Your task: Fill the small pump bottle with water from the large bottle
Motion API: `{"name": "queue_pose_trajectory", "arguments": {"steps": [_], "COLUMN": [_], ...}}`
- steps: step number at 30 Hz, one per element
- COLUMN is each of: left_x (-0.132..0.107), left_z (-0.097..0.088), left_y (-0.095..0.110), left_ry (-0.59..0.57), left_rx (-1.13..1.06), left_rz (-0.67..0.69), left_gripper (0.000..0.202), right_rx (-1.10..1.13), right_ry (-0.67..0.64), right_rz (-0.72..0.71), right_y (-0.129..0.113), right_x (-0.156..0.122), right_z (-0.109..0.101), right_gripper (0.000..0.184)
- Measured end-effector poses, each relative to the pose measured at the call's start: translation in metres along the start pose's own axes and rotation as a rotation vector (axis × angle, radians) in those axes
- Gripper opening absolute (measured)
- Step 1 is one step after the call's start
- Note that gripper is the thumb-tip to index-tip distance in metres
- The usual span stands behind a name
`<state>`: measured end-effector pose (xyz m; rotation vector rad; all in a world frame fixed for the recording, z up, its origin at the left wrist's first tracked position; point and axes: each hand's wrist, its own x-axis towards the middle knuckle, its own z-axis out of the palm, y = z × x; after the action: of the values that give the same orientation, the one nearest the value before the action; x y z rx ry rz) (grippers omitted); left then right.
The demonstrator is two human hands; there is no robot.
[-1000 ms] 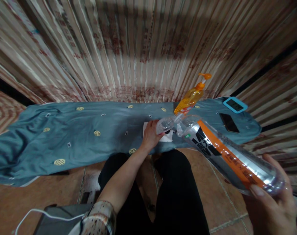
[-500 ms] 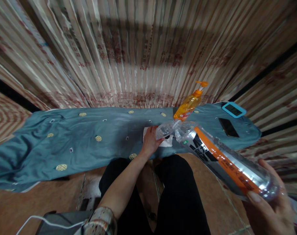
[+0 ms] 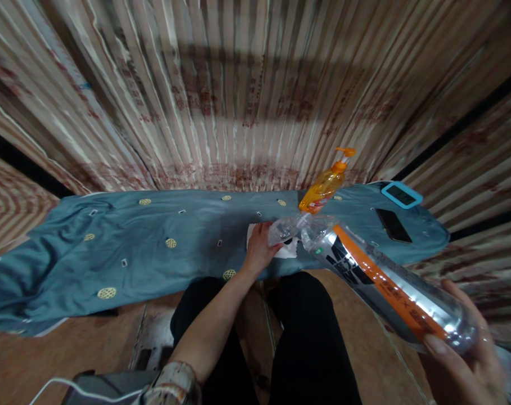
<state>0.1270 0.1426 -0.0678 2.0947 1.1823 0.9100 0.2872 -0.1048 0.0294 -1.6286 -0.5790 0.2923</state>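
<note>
Long tabletop (image 3: 200, 228), draped in teal cloth with yellow oval motifs: running from far left to right beneath the items below.

Left hand (image 3: 260, 247), bare: its grip is curling around the lower end of a small transparent plastic bottle (image 3: 282, 229), which is leaning out beyond the fingers with its neck pointing right.

Torn sheet of white paper (image 3: 287, 251): lying under the left hand and small bottle, partly hidden.

Amber plastic pump bottle with orange top (image 3: 322, 188): standing just beyond the two necks.

Large transparent plastic bottle with silver, black and orange label (image 3: 377, 275): slanting, its neck pointing left and overlapping the small bottle's neck in view; whether they are touching cannot be told.

Flat black phone (image 3: 393, 225): lying well right of the pump bottle.

Blue-framed rectangular display device (image 3: 402, 194): resting just beyond the phone.

Right hand (image 3: 476, 363), bare: its grip is clasping the large bottle's base end, thumb on the near side, label and neck extending leftward from it.
</note>
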Motion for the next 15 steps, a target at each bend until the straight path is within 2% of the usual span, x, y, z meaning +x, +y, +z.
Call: {"name": "queue_pose_trajectory", "arguments": {"steps": [15], "left_x": [-0.0008], "left_z": [-0.0005], "left_y": [0.0004], "left_ry": [0.005], "left_rx": [-0.012], "left_rz": [-0.011], "left_gripper": [0.057], "right_rx": [-0.03], "right_ry": [-0.029], "right_rz": [-0.046], "right_y": [0.008], "right_x": [0.0038], "right_z": [-0.0059], "right_gripper": [0.093]}}
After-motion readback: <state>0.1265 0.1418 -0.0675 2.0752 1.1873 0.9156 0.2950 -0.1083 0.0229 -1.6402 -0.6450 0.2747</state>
